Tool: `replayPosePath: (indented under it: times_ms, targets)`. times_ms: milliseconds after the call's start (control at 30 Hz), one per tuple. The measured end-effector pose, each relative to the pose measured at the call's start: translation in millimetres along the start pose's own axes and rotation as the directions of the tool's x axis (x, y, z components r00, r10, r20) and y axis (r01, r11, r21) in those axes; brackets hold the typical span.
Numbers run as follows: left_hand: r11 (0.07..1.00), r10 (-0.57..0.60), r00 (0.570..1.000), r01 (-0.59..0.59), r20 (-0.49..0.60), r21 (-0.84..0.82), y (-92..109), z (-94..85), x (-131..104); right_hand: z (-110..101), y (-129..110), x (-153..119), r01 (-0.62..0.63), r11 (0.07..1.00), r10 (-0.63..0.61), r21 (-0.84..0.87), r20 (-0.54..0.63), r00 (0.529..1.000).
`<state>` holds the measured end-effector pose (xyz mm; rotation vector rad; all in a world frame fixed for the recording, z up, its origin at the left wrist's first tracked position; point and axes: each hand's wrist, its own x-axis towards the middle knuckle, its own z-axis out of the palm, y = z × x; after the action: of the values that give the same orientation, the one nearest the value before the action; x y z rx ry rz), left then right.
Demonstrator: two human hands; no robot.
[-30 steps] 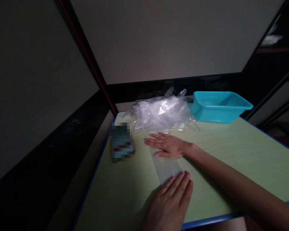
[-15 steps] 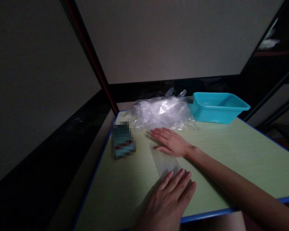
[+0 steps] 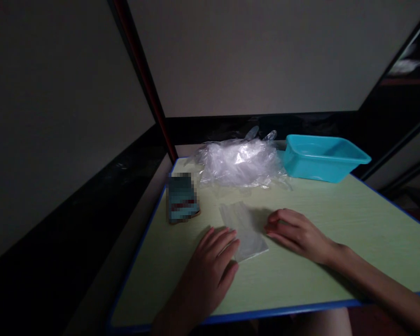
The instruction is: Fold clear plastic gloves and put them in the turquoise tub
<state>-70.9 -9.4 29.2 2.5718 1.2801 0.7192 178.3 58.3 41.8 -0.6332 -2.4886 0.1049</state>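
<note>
A thin translucent plastic sheet or small bag (image 3: 247,233) lies flat on the pale green table (image 3: 301,280). My left hand (image 3: 213,263) rests at the sheet's left edge, fingers stretched and a little apart, holding nothing. To the right of the sheet, my right hand (image 3: 294,233) is apart from it, with fingers curled together; whether anything small is between them cannot be made out. Behind both hands sits a crumpled pile of clear plastic (image 3: 241,161).
A turquoise basin (image 3: 318,168) stands at the back right of the table. A blurred-out dark teal item (image 3: 183,198) lies near the left edge. Panelled walls rise behind and to the left.
My left hand has moved left, uncovering the sheet's near end. My right hand has drawn back to the right off the sheet, and its fingers have curled. The view has shifted slightly.
</note>
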Motion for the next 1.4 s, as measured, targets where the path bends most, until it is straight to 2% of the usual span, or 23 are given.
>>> replayPosePath:
  times_ms: [167, 333, 500, 867, 1033, 1400]
  targets:
    - [1.000, 0.001, 1.000, -0.001, -0.002, 0.009, 2.4, 0.1, 0.8, -0.9, -13.1, -15.3, 0.079, 0.996, -0.079, -0.045, -0.013, 0.997]
    - [1.000, -0.008, 1.000, 0.008, -0.004, -0.016, 2.8, -0.5, 1.2, -0.8, -18.5, -16.4, 0.057, 0.998, -0.055, -0.032, 0.060, 0.997]
    - [0.999, -0.023, 1.000, 0.022, -0.016, -0.047, 3.7, 1.0, 1.3, 1.0, -21.6, -15.5, 0.169, 0.975, -0.155, -0.146, 0.105, 0.982]
    - [0.999, -0.011, 1.000, 0.011, 0.010, -0.035, 3.5, 1.4, 1.3, -0.4, -28.1, -11.2, 0.215, 0.953, -0.174, -0.212, 0.198, 0.965]
    - [1.000, -0.003, 1.000, 0.004, 0.014, -0.030, 3.0, 3.2, 0.0, 0.9, -30.2, -11.3, 0.200, 0.953, -0.144, -0.226, 0.241, 0.960]
    - [1.000, -0.020, 0.999, 0.020, 0.028, -0.019, 4.7, 0.5, 2.7, 1.9, -31.0, -10.8, 0.187, 0.951, -0.127, -0.244, 0.243, 0.962]
